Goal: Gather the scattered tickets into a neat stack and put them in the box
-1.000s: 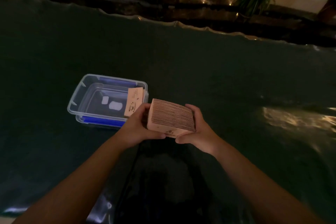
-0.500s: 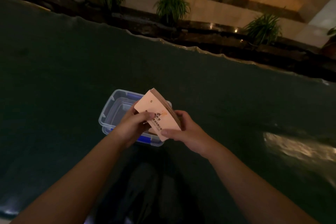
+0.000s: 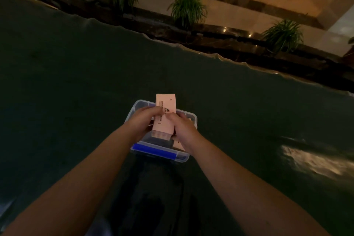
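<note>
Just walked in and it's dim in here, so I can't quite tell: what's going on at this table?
A person is holding a stack of pink tickets in both hands, the left hand and right hand gripping its sides. The stack is tilted and held right over a clear plastic box with blue latches, which sits on the dark green table. The stack has not been let go yet. A ticket or two seems to lie in the box already, by the right hand.

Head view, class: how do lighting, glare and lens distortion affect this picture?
Head view: dim overall; the dark green table cover loses detail; a glare patch smears at right; wide-angle bending curves the table's far edge; the pink ticket stack stays readable.
</note>
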